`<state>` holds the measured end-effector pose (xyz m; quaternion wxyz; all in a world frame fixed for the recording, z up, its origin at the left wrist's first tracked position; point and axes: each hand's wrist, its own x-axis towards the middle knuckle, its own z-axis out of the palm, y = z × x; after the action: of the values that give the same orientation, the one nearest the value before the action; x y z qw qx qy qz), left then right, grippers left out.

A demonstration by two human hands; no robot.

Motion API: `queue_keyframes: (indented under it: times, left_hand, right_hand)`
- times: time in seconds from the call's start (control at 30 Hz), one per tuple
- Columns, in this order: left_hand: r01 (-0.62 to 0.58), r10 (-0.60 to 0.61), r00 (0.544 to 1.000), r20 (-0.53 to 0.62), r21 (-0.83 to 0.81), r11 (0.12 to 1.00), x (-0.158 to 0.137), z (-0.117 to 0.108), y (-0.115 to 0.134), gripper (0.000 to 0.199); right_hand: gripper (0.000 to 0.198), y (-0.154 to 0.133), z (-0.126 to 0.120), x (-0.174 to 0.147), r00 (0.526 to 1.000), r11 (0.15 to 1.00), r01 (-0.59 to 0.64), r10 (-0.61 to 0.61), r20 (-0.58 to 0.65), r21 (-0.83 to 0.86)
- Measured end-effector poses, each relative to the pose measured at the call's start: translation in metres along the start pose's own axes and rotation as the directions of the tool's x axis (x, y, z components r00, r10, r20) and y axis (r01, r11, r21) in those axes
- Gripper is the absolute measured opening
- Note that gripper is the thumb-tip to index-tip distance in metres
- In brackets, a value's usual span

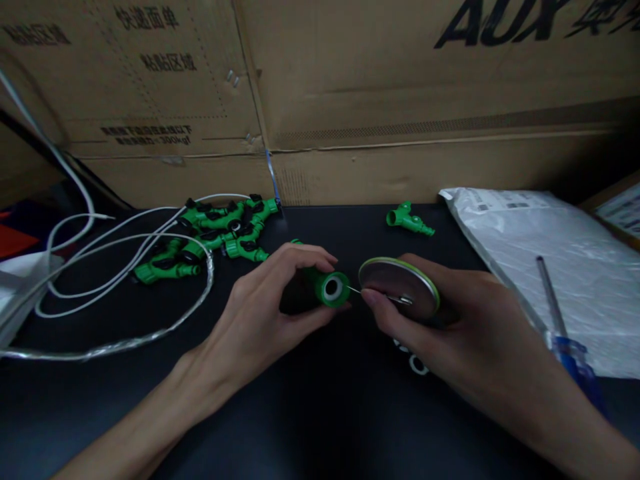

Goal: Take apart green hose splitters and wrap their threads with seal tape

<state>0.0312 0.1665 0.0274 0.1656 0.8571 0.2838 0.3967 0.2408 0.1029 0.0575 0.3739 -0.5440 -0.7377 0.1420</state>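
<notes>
My left hand (257, 310) is closed around a green plastic hose connector (342, 298), its round mouth turned toward me. A white ring sits inside the mouth, around a dark hole. Between thumb and fingers, my right hand (465, 333) grips a round pin-back badge (383, 279) with a green-yellow rim, its back facing me. The badge's thin pin sticks out to the left, its tip at or very near the connector's rim; whether they touch I cannot tell. White rubber washers (419, 365) lie on the dark table just below my right hand, partly hidden by it.
Several green hose connectors with black parts (240, 230) lie piled at the back left, beside looped white cable (145, 243). Another green connector (409, 219) lies at the back right. A white padded mailer (540, 253) and blue-handled screwdriver (570, 357) are right. Cardboard (350, 87) walls the back.
</notes>
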Motion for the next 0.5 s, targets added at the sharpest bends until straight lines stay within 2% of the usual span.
queue_keyframes:
  times: [0.13,0.5]
  left_hand:
    - [0.031,-0.031,0.999,-0.015,0.022,0.999,-0.0004,0.0004,-0.0003,0.035]
    - [-0.046,0.045,0.999,0.019,0.077,0.996,-0.0030,0.0001,0.0020,0.038]
  right_hand:
    - [0.012,-0.0009,0.0001,0.0003,1.000,1.000,0.002,-0.001,0.025,-0.004]
    - [0.028,0.0002,0.0051,-0.0013,0.999,0.996,0.045,-0.044,0.014,-0.080]
